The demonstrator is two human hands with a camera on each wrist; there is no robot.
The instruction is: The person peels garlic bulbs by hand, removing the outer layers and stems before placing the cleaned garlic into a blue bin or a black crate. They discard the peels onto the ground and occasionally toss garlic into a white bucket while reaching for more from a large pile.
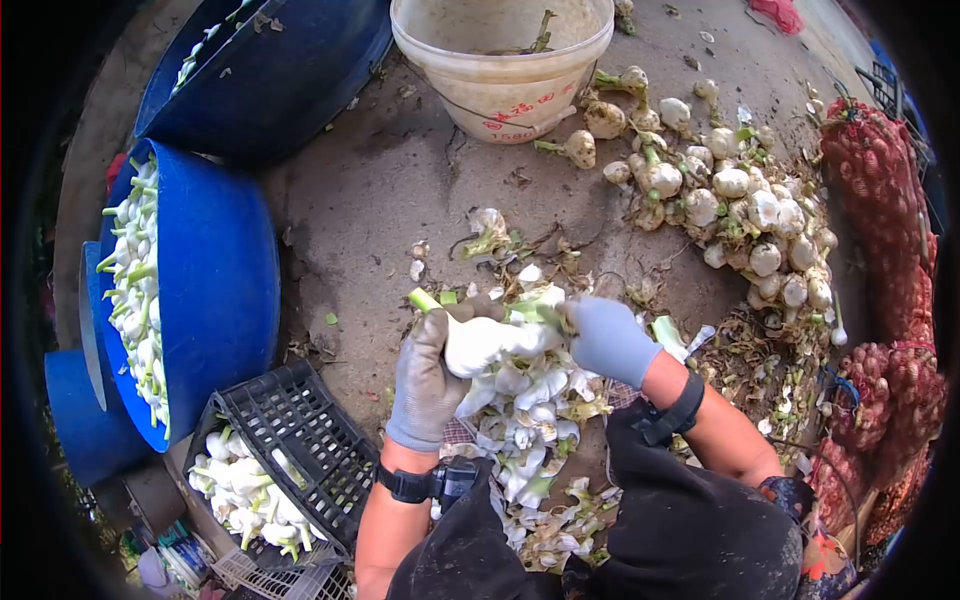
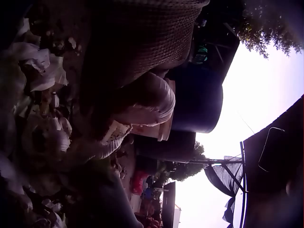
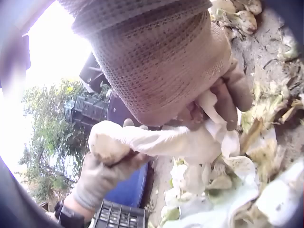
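Gloved, my left hand [image 1: 422,385] grips a white garlic bulb [image 1: 472,347], its short cut green stem [image 1: 424,299] poking out past the fingers. My right hand [image 1: 612,342], also gloved, pinches the outer skin of that bulb. In the right wrist view the pale garlic skin [image 3: 164,141] stretches from the bulb [image 3: 105,142] to the curled fingers of the right hand [image 3: 161,71]. Below both hands lies a heap of stripped garlic skins [image 1: 530,440]. Much of the left wrist view is dark, with the left glove [image 2: 142,38] across its top.
A pile of unpeeled garlic [image 1: 730,190] lies at the right, by red mesh sacks [image 1: 870,190]. A white bucket [image 1: 500,75] stands ahead. On the left, a blue tub [image 1: 215,270] and a tipped black crate [image 1: 300,440] hold cleaned garlic. Another blue tub [image 1: 270,80] is behind.
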